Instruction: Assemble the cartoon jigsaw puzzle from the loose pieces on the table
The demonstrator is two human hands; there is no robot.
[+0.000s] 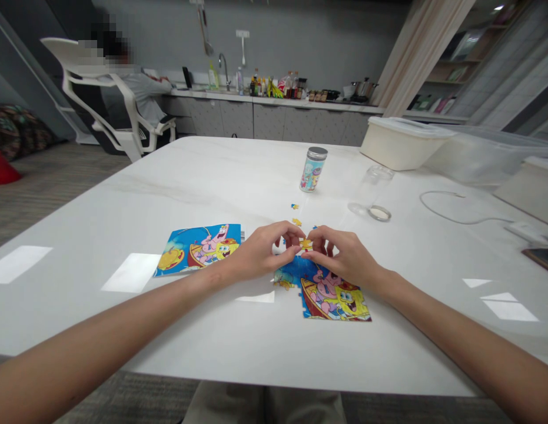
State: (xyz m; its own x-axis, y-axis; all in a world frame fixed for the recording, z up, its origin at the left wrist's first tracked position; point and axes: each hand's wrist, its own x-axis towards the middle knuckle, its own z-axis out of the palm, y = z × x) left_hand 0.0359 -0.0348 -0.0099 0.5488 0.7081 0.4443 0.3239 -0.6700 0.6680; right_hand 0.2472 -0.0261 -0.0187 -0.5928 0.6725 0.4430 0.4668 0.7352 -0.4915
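Note:
My left hand [274, 250] and my right hand [344, 253] meet fingertip to fingertip over the table, both with curled fingers. A small yellow jigsaw puzzle piece [305, 242] is pinched between them. Just below lies a partly joined cartoon puzzle [326, 291], its upper edge hidden by my right hand and its left edge uneven. Left of it is a picture card [198, 250] with the same cartoon scene, partly behind my left wrist. Beyond my fingers lie a loose yellow piece [296, 222] and a blue-and-yellow piece [295, 206].
A printed can with a silver lid [313, 169] stands farther back. Right of it are a clear jar [374, 184] and a round lid [379, 213]. A white cable [441, 221] and lidded boxes [404, 144] occupy the right side. Someone sits in a white-framed chair [123, 112] at back left.

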